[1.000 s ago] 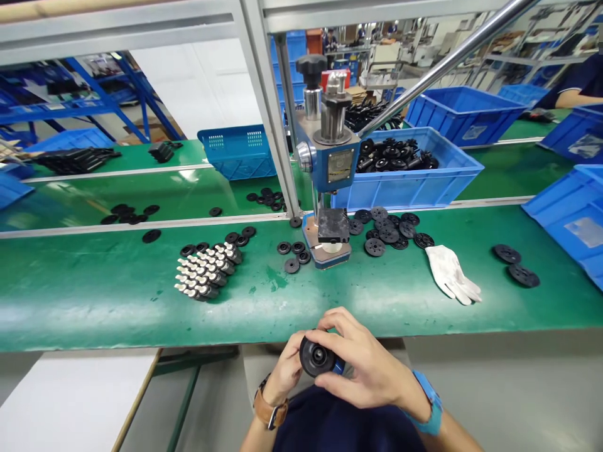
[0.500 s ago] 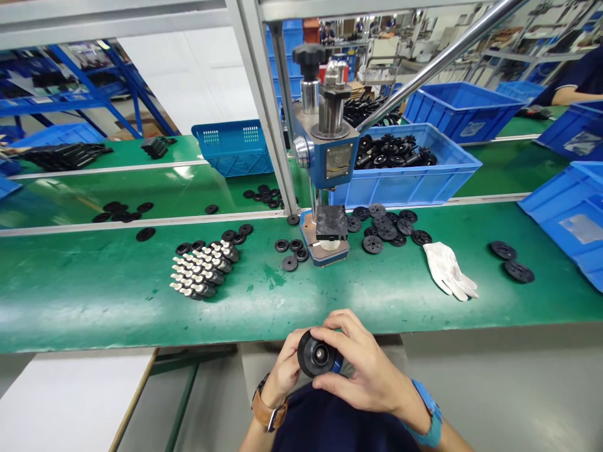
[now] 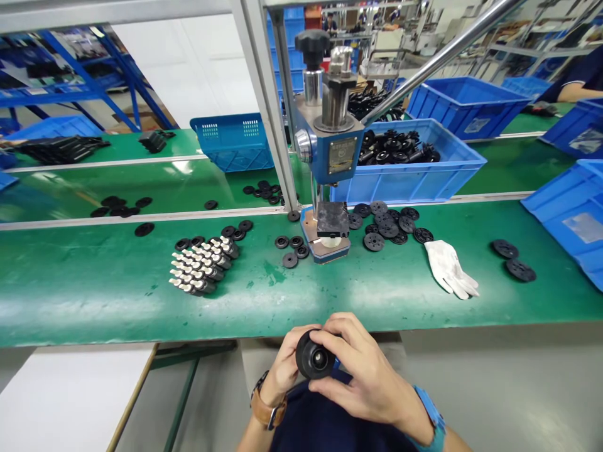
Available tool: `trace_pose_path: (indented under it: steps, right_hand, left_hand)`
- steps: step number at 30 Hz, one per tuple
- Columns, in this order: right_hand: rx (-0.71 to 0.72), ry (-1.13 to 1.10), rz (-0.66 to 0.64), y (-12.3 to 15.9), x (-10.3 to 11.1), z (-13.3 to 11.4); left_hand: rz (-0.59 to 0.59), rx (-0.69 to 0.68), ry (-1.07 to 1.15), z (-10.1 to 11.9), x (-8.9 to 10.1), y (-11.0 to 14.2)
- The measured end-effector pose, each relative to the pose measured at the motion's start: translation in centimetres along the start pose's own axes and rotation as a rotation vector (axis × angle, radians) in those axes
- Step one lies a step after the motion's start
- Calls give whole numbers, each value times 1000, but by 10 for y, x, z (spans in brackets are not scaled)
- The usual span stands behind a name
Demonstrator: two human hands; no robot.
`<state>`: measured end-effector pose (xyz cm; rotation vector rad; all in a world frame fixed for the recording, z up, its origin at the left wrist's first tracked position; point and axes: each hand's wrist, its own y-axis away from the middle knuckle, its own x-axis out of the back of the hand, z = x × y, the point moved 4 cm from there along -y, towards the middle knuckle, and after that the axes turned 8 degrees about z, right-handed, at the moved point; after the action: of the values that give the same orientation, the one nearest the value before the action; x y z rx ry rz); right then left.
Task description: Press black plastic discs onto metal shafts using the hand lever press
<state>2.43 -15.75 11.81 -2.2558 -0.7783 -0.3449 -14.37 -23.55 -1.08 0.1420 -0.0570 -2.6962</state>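
Note:
Just off the table's front edge, near my lap, both hands hold a round black part with a collar and a light metal spot at its centre. My left hand grips it from the left, its fingers partly hidden behind. My right hand closes on its right side, index finger over the top and thumb below. A bit of blue shows behind the part by my right hand. Beyond, on the green table, are black discs and a cluster of black parts with pale metal shafts.
A blue hand press with a long lever stands in the middle. Behind it sits a blue bin of black parts. Larger black discs and a white glove lie to the right. A metal post rises beside the press.
The round black part has tilted slightly in my hands, and less blue shows behind it. My right fingers have shifted a little to the left. The things on the table stay put.

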Motion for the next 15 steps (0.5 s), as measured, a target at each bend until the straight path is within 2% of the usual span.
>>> trace_pose_path:
  steps: [15]
  right_hand:
    - [-2,10,9,0,2,1]
  left_hand:
    - [-46,-17,18,5,-4,0]
